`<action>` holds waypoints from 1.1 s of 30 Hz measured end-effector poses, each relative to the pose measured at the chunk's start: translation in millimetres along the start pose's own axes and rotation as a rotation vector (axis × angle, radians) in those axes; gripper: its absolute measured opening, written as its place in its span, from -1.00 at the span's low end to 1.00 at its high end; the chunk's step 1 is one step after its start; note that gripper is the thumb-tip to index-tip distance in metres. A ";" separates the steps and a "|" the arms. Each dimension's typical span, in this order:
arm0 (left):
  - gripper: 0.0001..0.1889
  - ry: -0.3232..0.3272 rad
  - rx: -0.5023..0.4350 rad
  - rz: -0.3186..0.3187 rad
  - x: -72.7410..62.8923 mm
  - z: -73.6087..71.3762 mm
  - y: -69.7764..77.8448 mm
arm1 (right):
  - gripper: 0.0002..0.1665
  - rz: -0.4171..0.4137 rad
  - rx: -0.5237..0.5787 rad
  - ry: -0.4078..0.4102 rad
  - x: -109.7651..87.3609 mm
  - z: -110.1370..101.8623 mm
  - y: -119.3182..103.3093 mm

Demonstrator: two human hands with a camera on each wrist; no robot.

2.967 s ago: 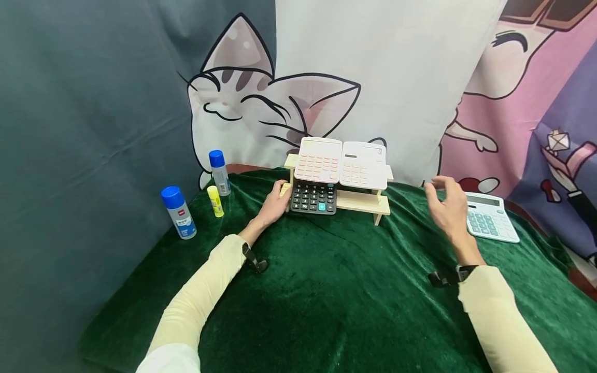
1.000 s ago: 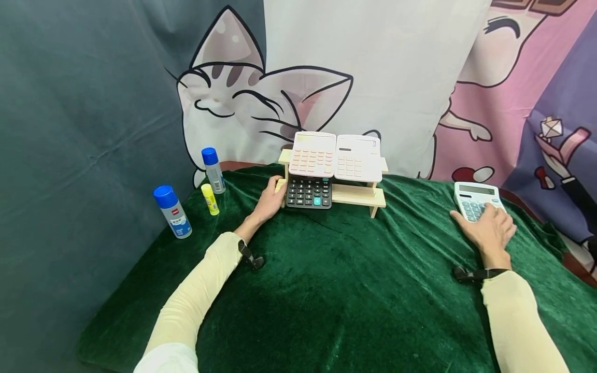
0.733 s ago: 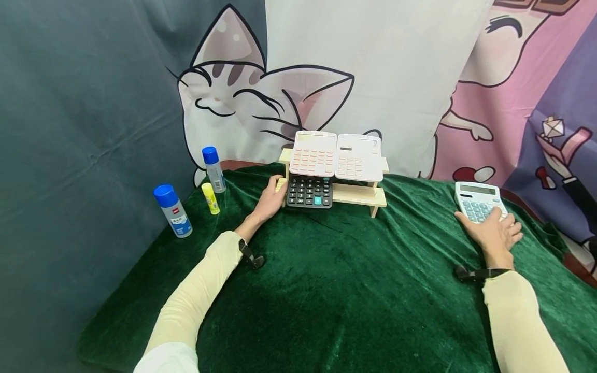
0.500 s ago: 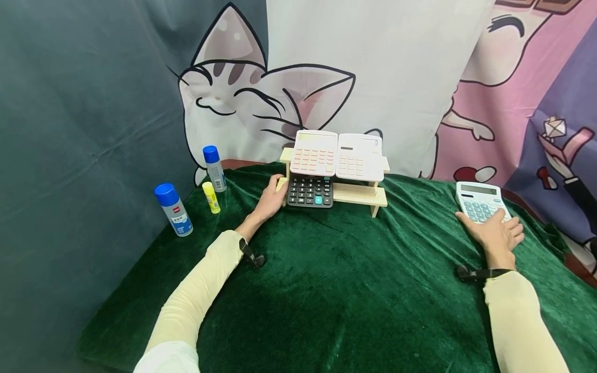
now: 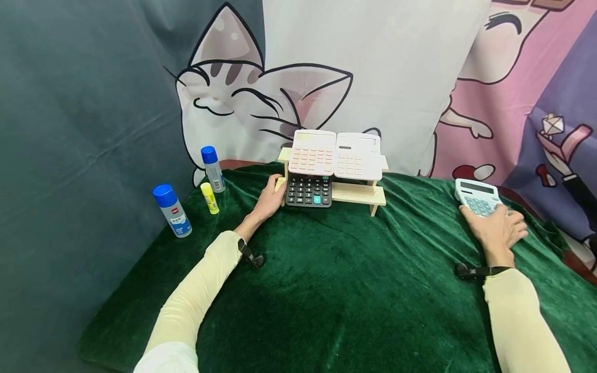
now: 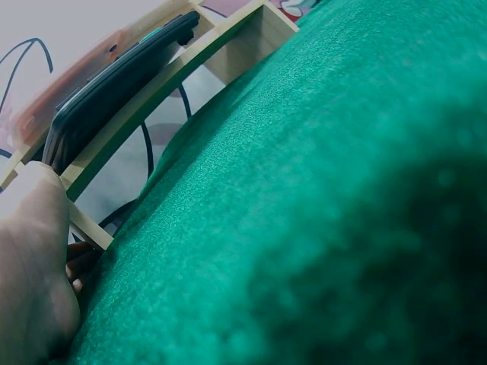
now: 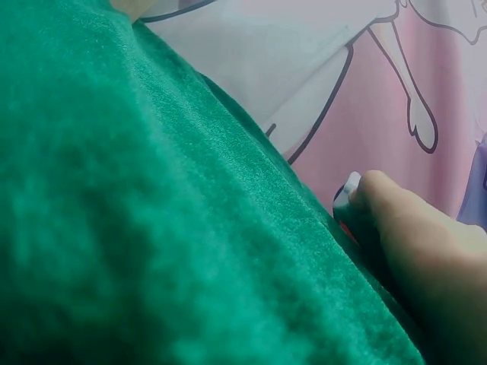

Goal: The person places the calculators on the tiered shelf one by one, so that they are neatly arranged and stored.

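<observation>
My left hand (image 5: pixel 269 201) grips the left end of a small two-tier wooden rack (image 5: pixel 359 194); in the left wrist view its thumb lies by the shelf end and fingertips show beside the leg. Leaning on the lower tier, nearest that hand, is a black calculator (image 5: pixel 309 192). The upper tier bears a pink calculator (image 5: pixel 311 155) and a white calculator (image 5: pixel 358 158) side by side. Far right, my right hand (image 5: pixel 495 228) holds a light blue and white calculator (image 5: pixel 478 194), thumb at its left edge, fingers at its right; the fingertips are hidden. In the right wrist view only its corner shows.
On the left stand two blue-capped glue bottles (image 5: pixel 173 212) (image 5: pixel 213 170) and a yellow glue stick (image 5: pixel 210 198). A wrinkled green velvet cloth (image 5: pixel 326 290) covers the table. A printed cartoon curtain (image 5: pixel 396 67) hangs right behind the rack.
My right hand has moved right and down onto the light blue calculator and now has its fingers around it; the calculator has tilted slightly. My left hand stays on the rack.
</observation>
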State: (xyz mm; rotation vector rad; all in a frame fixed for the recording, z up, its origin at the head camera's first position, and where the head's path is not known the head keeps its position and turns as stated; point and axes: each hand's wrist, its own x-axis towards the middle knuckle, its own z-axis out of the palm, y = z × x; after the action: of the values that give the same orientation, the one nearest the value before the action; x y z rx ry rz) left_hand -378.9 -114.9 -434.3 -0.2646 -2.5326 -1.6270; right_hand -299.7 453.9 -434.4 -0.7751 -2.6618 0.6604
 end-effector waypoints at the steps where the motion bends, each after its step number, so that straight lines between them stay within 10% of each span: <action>1: -0.38 0.001 -0.002 -0.001 0.0 -0.1 -0.6 | 0.38 -0.004 0.002 0.003 -0.2 0.6 -0.2; 19: -0.40 -0.015 0.004 -0.001 0.9 4.5 -0.6 | 0.47 -0.117 -0.094 -0.141 5.7 -0.3 12.7; 33: -0.35 -0.009 0.021 -0.006 1.5 -0.5 -1.4 | 0.23 -0.121 -0.032 -0.019 4.6 1.5 1.2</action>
State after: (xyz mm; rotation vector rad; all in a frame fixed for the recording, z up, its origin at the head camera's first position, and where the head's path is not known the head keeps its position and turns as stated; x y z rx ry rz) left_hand -380.7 -115.8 -435.1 -0.2634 -2.5572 -1.6042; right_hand -303.5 456.9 -435.7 -0.6127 -2.7168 0.5988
